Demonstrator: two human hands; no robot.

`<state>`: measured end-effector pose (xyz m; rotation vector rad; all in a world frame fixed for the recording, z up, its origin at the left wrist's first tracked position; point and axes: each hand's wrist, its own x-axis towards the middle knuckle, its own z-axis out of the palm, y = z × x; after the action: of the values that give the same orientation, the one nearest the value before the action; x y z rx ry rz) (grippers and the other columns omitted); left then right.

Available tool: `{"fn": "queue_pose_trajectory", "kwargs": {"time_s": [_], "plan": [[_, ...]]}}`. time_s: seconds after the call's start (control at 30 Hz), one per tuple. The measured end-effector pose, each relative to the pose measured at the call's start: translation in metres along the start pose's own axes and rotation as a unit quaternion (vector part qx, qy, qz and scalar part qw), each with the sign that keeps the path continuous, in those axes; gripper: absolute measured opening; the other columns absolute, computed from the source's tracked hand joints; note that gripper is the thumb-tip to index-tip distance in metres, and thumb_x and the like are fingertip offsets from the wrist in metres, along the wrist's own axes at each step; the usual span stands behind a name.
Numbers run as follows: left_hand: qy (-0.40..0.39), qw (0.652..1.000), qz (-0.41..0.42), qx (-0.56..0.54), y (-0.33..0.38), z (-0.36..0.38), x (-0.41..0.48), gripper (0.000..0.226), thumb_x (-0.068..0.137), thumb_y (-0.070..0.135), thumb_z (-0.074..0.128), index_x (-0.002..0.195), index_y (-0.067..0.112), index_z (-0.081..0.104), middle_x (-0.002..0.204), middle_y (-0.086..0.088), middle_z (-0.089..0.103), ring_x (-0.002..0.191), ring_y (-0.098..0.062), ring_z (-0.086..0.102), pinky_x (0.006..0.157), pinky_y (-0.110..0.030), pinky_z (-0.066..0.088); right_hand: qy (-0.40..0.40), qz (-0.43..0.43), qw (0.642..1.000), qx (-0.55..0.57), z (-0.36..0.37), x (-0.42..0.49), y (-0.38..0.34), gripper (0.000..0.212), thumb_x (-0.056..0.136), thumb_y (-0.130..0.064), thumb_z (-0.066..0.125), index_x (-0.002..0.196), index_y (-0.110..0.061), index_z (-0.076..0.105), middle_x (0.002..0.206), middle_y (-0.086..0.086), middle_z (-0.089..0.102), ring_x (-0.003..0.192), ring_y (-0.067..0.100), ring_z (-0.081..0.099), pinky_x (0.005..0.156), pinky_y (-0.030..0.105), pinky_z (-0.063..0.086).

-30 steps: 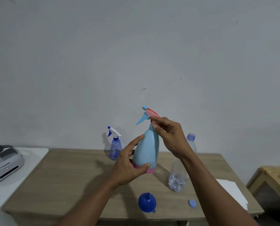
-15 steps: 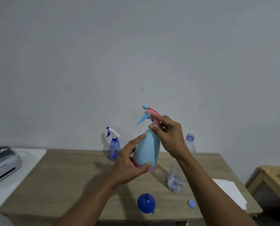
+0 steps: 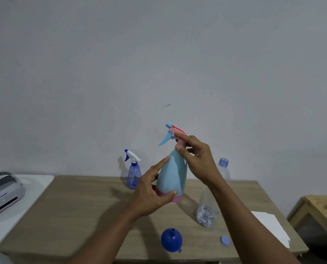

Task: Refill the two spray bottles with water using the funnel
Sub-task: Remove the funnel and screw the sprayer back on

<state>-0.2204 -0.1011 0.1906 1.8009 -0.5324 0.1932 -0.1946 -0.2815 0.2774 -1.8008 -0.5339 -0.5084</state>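
Spray bottle [image 3: 173, 178] — left hand [image 3: 149, 196] holds base, right hand [image 3: 197, 161] pinches neck.

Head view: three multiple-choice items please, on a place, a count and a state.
1. Where is the dark blue plastic funnel? A. on the wooden table; B. in a bottle's neck; C. in a hand.
2. How many spray bottles show? A. one; B. two; C. three.
3. The tall clear plastic water bottle is: A. capped; B. uncapped; C. lying flat.
Answers: A, it rests spout up on the wood. B, the light blue, pink-headed spray bottle in the left hand and right hand, the small clear blue spray bottle behind. B, its neck is bare, the pale blue cap lies apart.
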Motion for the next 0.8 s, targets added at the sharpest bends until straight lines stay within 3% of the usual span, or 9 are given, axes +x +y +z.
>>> {"fn": "queue_pose_trajectory", "kwargs": {"time_s": [0.1,0.17,0.27,0.33,0.43,0.57,0.7,0.8], "plan": [[0.001,1.0,-0.001,0.009,0.003,-0.003,0.0,0.095,0.072,0.035,0.088,0.148,0.046,0.032,0.139,0.033,0.039,0.124,-0.005,0.051,0.085,-0.032,0.061,-0.028,0.036,0.996,0.079,-0.006,0.001,-0.002,0.038,0.1,-0.003,0.056,0.13,-0.023,0.067,0.125,0.001,0.069,0.116,0.018,0.066,0.101,0.032,0.052],[0.007,1.0,0.004,0.014,0.003,-0.005,0.001,0.094,0.072,0.032,0.088,0.148,0.044,0.034,0.137,0.035,0.04,0.124,-0.002,0.05,0.085,-0.03,0.061,-0.002,0.039,0.996,0.083,-0.001,0.001,-0.005,0.036,0.095,-0.001,0.063,0.124,-0.021,0.07,0.117,0.003,0.072,0.103,0.013,0.069,0.092,0.032,0.054],[0.008,1.0,0.005,0.012,0.0,-0.005,0.001,0.095,0.071,0.035,0.088,0.148,0.045,0.034,0.141,0.027,0.042,0.125,-0.011,0.053,0.086,-0.033,0.061,0.035,0.014,0.999,0.034,0.01,0.001,-0.004,0.04,0.091,-0.003,0.07,0.121,-0.03,0.07,0.105,0.004,0.071,0.091,0.007,0.064,0.081,0.035,0.054],[0.008,1.0,0.005,0.008,-0.001,-0.005,0.001,0.095,0.071,0.038,0.088,0.148,0.047,0.033,0.142,0.026,0.042,0.125,-0.014,0.054,0.086,-0.034,0.061,0.027,0.006,1.0,0.013,0.011,0.001,-0.002,0.04,0.093,-0.008,0.068,0.124,-0.034,0.069,0.107,-0.003,0.07,0.098,0.009,0.064,0.088,0.036,0.053],[0.005,1.0,0.005,0.001,0.0,-0.009,0.0,0.094,0.072,0.035,0.088,0.147,0.05,0.032,0.139,0.03,0.041,0.125,-0.011,0.053,0.084,-0.034,0.062,-0.013,0.03,0.997,0.067,0.004,0.001,-0.004,0.039,0.099,-0.003,0.058,0.128,-0.027,0.068,0.121,-0.007,0.071,0.118,0.014,0.064,0.104,0.034,0.05],[0.016,1.0,0.01,0.017,-0.001,-0.013,0.001,0.094,0.07,0.041,0.087,0.146,0.048,0.033,0.138,0.029,0.041,0.125,-0.007,0.051,0.086,-0.033,0.061,0.002,0.057,0.988,0.141,0.007,0.002,-0.01,0.037,0.093,0.001,0.066,0.119,-0.025,0.07,0.117,0.001,0.075,0.11,0.029,0.07,0.094,0.031,0.056],[0.042,0.997,0.035,0.054,-0.001,-0.007,-0.001,0.095,0.068,0.048,0.083,0.148,0.045,0.031,0.141,0.034,0.038,0.128,-0.004,0.048,0.088,-0.027,0.059,0.048,0.034,0.994,0.093,0.021,0.001,-0.01,0.041,0.091,0.002,0.068,0.116,-0.03,0.072,0.107,0.008,0.075,0.093,0.018,0.069,0.086,0.032,0.057],[0.069,0.993,0.058,0.074,-0.002,-0.001,-0.001,0.097,0.068,0.052,0.081,0.15,0.038,0.032,0.144,0.032,0.037,0.13,-0.006,0.048,0.091,-0.028,0.059,0.064,0.004,0.998,0.027,0.027,0.0,-0.006,0.039,0.092,-0.004,0.068,0.123,-0.028,0.071,0.099,0.008,0.071,0.089,0.025,0.065,0.081,0.033,0.055]]}}
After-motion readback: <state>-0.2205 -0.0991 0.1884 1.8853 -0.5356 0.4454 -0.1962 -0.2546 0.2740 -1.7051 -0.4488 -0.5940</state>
